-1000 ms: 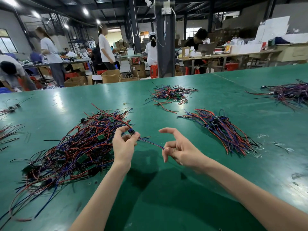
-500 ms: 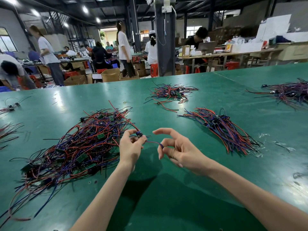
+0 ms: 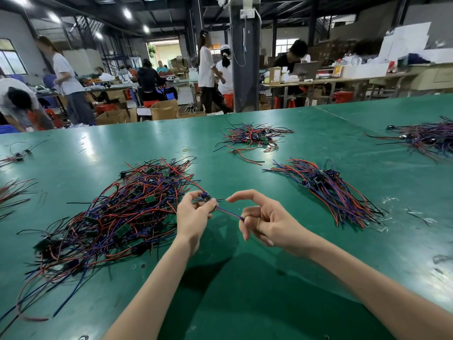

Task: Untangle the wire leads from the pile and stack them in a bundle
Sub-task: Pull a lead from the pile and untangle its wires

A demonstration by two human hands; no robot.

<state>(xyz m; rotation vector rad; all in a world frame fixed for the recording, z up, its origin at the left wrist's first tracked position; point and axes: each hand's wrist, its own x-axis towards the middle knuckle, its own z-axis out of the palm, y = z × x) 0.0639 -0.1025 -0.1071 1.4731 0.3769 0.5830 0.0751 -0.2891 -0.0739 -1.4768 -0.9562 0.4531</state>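
Note:
A big tangled pile of red, blue and black wire leads point(image 3: 115, 217) with small green boards lies on the green table, left of centre. My left hand point(image 3: 193, 217) pinches one lead at its small dark connector point(image 3: 206, 197), right at the pile's near-right edge. The lead's red wire runs back into the pile. Its blue wire point(image 3: 230, 213) stretches right to my right hand point(image 3: 267, 224), which pinches its end between curled fingers, index finger raised. A sorted bundle of leads point(image 3: 328, 190) lies to the right, wires fanned toward me.
A smaller tangle point(image 3: 252, 138) lies farther back at centre, another heap point(image 3: 426, 138) at the far right edge, and loose leads point(image 3: 12, 192) at the far left. Plastic scraps point(image 3: 416, 214) lie beside the bundle. People work at benches beyond the table's far edge.
Both hands have drawn closer together and shifted slightly right. My right hand's fingers have curled in and taken the blue wire's end. A person in the background walked to the right.

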